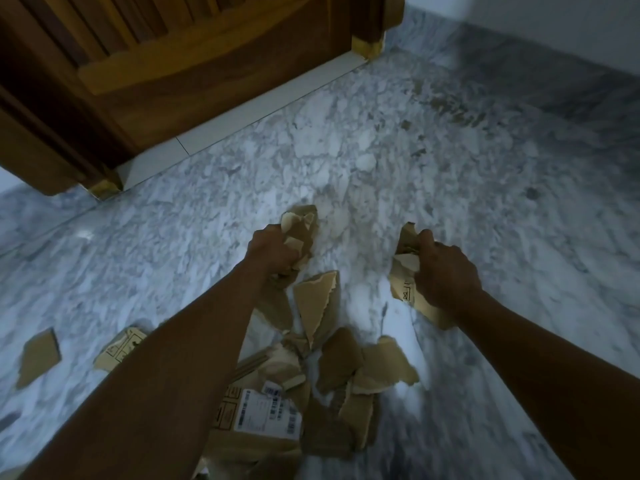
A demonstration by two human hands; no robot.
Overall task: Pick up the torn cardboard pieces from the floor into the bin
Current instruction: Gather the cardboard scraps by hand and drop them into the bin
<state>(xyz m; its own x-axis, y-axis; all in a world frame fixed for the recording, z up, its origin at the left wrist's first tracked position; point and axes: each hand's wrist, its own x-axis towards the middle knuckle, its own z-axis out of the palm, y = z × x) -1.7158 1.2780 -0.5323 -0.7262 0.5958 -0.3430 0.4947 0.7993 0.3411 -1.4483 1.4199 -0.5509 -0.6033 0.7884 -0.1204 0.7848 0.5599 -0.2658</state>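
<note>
My left hand [272,252] is closed around a bunch of torn brown cardboard pieces [300,227] above the marble floor. My right hand [445,271] grips another bunch of cardboard pieces [403,268], one with printed symbols. Below and between my arms lies a pile of torn cardboard [341,365], including a larger piece with a white shipping label [266,415]. Two separate pieces lie further left: a plain brown scrap [38,356] and a printed scrap [121,348] partly hidden by my left forearm. No bin is in view.
A wooden door [173,64] with its frame stands at the upper left over a white threshold strip [242,116]. A grey-white wall [536,22] runs along the upper right. Marble floor [450,161] stretches ahead of my hands.
</note>
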